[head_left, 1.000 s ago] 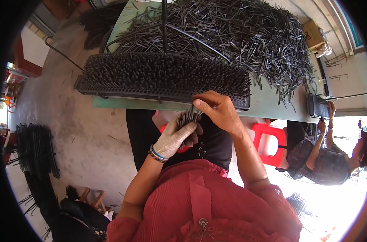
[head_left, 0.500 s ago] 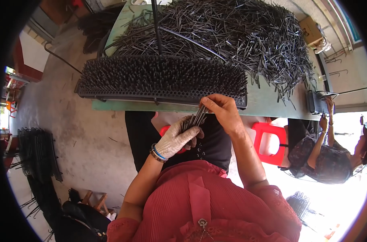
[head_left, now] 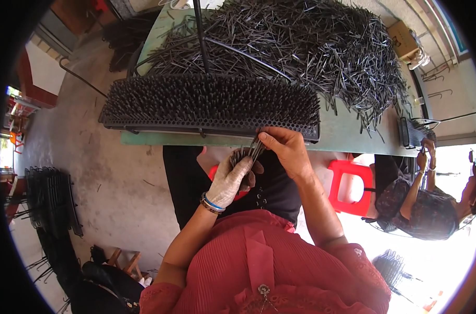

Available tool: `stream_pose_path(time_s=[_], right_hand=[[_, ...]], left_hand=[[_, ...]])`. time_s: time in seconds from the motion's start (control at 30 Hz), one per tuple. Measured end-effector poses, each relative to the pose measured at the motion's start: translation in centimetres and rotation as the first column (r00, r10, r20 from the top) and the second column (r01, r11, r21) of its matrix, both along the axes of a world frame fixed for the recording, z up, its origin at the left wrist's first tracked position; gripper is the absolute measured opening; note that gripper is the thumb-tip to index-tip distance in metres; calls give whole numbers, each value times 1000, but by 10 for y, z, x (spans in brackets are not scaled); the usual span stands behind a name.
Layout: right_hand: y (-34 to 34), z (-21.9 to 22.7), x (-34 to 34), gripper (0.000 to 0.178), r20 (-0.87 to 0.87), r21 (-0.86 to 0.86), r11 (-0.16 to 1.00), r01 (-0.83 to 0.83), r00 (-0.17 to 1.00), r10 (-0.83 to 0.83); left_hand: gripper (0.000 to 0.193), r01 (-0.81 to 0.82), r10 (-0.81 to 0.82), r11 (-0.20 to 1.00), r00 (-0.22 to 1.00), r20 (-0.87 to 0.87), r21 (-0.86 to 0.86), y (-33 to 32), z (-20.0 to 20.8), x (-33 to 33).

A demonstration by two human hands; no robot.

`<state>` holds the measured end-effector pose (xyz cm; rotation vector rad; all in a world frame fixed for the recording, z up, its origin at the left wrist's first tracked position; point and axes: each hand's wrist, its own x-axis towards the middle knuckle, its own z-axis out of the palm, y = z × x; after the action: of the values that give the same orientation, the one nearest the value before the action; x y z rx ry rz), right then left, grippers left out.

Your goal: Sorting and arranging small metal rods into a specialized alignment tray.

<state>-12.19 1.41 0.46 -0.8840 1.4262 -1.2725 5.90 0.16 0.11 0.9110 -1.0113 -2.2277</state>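
Observation:
My left hand (head_left: pixel 228 180), in a pale knitted glove, is closed around a bundle of thin black sticks (head_left: pixel 256 149) over my lap. Bare fingers of my right hand (head_left: pixel 289 152) pinch the upper ends of some of these sticks, just off the table's front edge. Directly beyond my hands lies a long black perforated board (head_left: pixel 165 124), its holes densely filled with short upright black sticks (head_left: pixel 212 99). Along its front edge a row of holes shows bare. What the right palm covers is hidden.
A big heap of loose black sticks (head_left: pixel 306 47) covers much of the green table (head_left: pixel 348 137). A dark metal rod (head_left: pixel 201 42) rises behind the board. At the right, a co-worker (head_left: pixel 429 212) handles a similar board (head_left: pixel 411 133). A red stool (head_left: pixel 335 180) stands under the table edge.
My left hand has turned more upright and drawn the bundle slightly toward me. My right hand has dropped a little, its fingers still at the stick ends.

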Motion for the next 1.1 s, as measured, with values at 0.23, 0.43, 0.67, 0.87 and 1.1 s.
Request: stream_pose_path(time_s=[0.23, 0.43, 0.67, 0.87, 1.1], right_hand=[[6, 7, 7, 24, -76, 25, 997, -67, 995, 69], [-1, 20, 6, 22, -49, -122, 992, 26, 998, -32], [-29, 20, -1, 19, -328, -354, 926, 133, 909, -256], [-42, 7, -7, 17, -411, -402, 912, 82, 874, -260], [-48, 19, -10, 16, -523, -398, 913, -89, 840, -146]], left_hand=[[36, -26, 31, 994, 999, 45, -106, 6, -7, 5], [32, -111, 110, 993, 993, 45, 25, 7, -18, 13], [24, -107, 107, 993, 994, -10, 53, 4, -25, 11], [23, -54, 54, 996, 999, 1, 70, 1, -24, 12], [37, -12, 16, 984, 1000, -25, 176, 1, -26, 14]])
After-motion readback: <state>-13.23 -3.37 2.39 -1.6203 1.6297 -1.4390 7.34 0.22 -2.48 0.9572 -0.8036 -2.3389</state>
